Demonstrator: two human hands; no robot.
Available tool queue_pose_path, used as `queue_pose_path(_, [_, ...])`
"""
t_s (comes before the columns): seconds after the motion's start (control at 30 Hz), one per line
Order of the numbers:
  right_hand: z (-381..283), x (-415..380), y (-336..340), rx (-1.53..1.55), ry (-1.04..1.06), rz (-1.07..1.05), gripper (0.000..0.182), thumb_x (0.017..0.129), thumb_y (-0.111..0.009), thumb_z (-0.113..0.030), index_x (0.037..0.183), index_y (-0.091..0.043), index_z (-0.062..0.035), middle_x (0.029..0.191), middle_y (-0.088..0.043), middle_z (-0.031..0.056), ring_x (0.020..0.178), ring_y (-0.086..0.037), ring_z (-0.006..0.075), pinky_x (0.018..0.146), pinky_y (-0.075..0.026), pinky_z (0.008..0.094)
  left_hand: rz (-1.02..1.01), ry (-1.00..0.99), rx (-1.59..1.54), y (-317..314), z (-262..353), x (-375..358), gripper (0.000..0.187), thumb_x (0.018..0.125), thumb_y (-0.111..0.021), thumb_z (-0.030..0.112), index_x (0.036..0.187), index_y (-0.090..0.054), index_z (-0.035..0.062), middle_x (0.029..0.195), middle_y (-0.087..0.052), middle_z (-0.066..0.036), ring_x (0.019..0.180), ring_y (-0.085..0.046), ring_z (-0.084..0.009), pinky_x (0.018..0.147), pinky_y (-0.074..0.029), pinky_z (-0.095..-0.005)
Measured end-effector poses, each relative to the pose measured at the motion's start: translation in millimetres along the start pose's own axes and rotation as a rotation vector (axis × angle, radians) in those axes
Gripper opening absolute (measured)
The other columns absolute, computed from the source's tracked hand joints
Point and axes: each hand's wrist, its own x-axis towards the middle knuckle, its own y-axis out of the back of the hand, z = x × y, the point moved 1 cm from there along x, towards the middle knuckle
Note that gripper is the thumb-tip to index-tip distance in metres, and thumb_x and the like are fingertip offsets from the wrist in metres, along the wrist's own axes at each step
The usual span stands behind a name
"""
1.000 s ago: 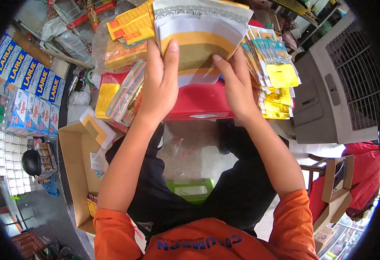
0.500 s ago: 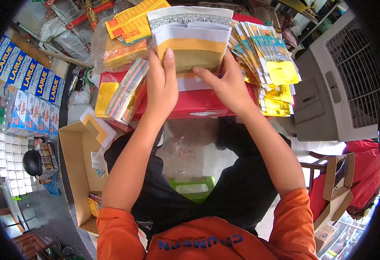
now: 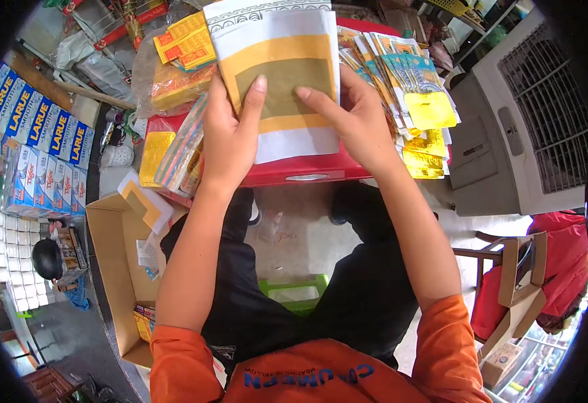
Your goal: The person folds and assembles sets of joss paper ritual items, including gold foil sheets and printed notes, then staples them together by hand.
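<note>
Between both hands I hold a stack of white paper sheets [image 3: 287,43], each bearing a yellow band with a dull gold rectangle; black printed patterns show along the top edge. My left hand [image 3: 235,127] grips the stack's left side, thumb on the front. My right hand [image 3: 351,117] grips the right side, its thumb pressing the gold patch. Fingers behind the paper are hidden. Beneath is a red table [image 3: 294,176]. Right of the stack lies a fanned pile of printed paper notes [image 3: 401,74] with gold sheets [image 3: 429,111]. At left sits a striped clear packet [image 3: 181,151].
Yellow printed packets [image 3: 186,43] lie at the table's back left. A cardboard box [image 3: 109,258] with loose papers stands on the left, beyond it stacked beer cartons [image 3: 39,117]. A grey air cooler [image 3: 515,127] stands right. A green stool [image 3: 294,289] is below.
The paper stack has moved up and slightly left in view, more of its front face now showing. Both hands have shifted left with it and still hold it.
</note>
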Motion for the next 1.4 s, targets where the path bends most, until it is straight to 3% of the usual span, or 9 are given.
queue_pose_path(0.3, [-8, 3, 0, -0.062, 0.051, -0.033, 0.036, 0.094, -0.074, -0.021, 0.118, -0.065, 0.0033, 0.101, -0.072, 0.0086, 0.092, -0.065, 0.0116, 0.082, -0.053, 0.0292, 0.062, 0.006, -0.036, -7, 15, 4, 0.032, 0.104, -0.063, 0.024, 0.121, -0.053, -0.0007, 0.111, -0.066, -0.009, 0.100, -0.060, -0.0130, 0.089, -0.049, -0.0290])
queue_pose_path(0.47, [-7, 10, -1, 0.038, 0.068, 0.098, 0.037, 0.103, -0.064, -0.030, 0.119, -0.066, 0.0030, 0.101, -0.071, 0.0042, 0.094, -0.062, 0.0087, 0.084, -0.050, 0.0269, 0.086, -0.028, 0.018, -13, 13, 6, 0.031, 0.103, -0.064, 0.025, 0.118, -0.054, -0.0004, 0.106, -0.067, -0.009, 0.097, -0.061, -0.0125, 0.086, -0.049, -0.0281])
queue_pose_path(0.57, [-4, 13, 1, -0.014, 0.080, 0.118, 0.037, 0.104, -0.062, -0.031, 0.119, -0.067, 0.0019, 0.101, -0.071, 0.0029, 0.092, -0.061, 0.0076, 0.083, -0.049, 0.0263, 0.093, -0.002, -0.047, -19, 16, 8, 0.031, 0.102, -0.066, 0.025, 0.117, -0.055, -0.0001, 0.107, -0.067, -0.008, 0.096, -0.061, -0.0114, 0.085, -0.049, -0.0279])
queue_pose_path(0.73, [-3, 13, -6, 0.132, 0.002, 0.153, 0.033, 0.104, -0.062, -0.030, 0.116, -0.068, 0.0007, 0.102, -0.070, 0.0022, 0.093, -0.060, 0.0065, 0.084, -0.048, 0.0251, 0.079, 0.255, -0.204, -13, 21, 7, 0.034, 0.101, -0.068, 0.026, 0.121, -0.062, -0.0011, 0.107, -0.070, -0.006, 0.096, -0.061, -0.0085, 0.085, -0.050, -0.0269])
queue_pose_path(0.83, [-2, 17, -7, 0.096, 0.024, 0.194, 0.033, 0.105, -0.059, -0.031, 0.113, -0.067, 0.0001, 0.101, -0.068, 0.0024, 0.092, -0.057, 0.0079, 0.085, -0.047, 0.0259, 0.032, 0.168, -0.166, -9, 18, 7, 0.033, 0.102, -0.066, 0.026, 0.121, -0.064, -0.0011, 0.107, -0.070, -0.006, 0.096, -0.061, -0.0087, 0.085, -0.050, -0.0267])
queue_pose_path(0.9, [0, 23, 0, 0.005, -0.013, 0.279, 0.053, 0.104, -0.056, -0.043, 0.132, -0.062, 0.0020, 0.124, -0.066, 0.0109, 0.112, -0.059, 0.0137, 0.099, -0.044, 0.0271, -0.009, 0.180, -0.130, -6, 15, 4, 0.033, 0.102, -0.066, 0.026, 0.122, -0.064, -0.0012, 0.108, -0.070, -0.005, 0.096, -0.061, -0.0087, 0.085, -0.050, -0.0268])
queue_pose_path(1.03, [-8, 17, 1, -0.176, 0.019, 0.303, 0.061, 0.105, -0.052, -0.048, 0.133, -0.060, 0.0057, 0.128, -0.063, 0.0133, 0.117, -0.056, 0.0175, 0.105, -0.040, 0.0291, -0.070, 0.227, -0.155, -11, 20, -1, 0.032, 0.104, -0.063, 0.025, 0.121, -0.060, -0.0015, 0.107, -0.069, -0.005, 0.096, -0.060, -0.0091, 0.086, -0.049, -0.0275])
queue_pose_path(1.33, [2, 18, 10, -0.191, 0.032, 0.346, 0.060, 0.106, -0.050, -0.048, 0.131, -0.062, 0.0052, 0.123, -0.065, 0.0134, 0.110, -0.057, 0.0166, 0.100, -0.042, 0.0286, -0.114, 0.200, -0.109, -18, 17, -4, 0.032, 0.107, -0.057, 0.028, 0.121, -0.056, -0.0011, 0.108, -0.066, -0.008, 0.098, -0.058, -0.0112, 0.089, -0.048, -0.0300])
queue_pose_path(1.4, [1, 18, 10, -0.301, 0.197, 0.389, 0.049, 0.110, -0.042, -0.039, 0.105, -0.062, 0.0051, 0.092, -0.062, 0.0082, 0.088, -0.051, 0.0165, 0.085, -0.044, 0.0334, -0.111, 0.201, -0.136, -22, 18, -4, 0.035, 0.108, -0.055, 0.031, 0.120, -0.056, -0.0012, 0.107, -0.066, -0.008, 0.098, -0.058, -0.0117, 0.090, -0.047, -0.0306])
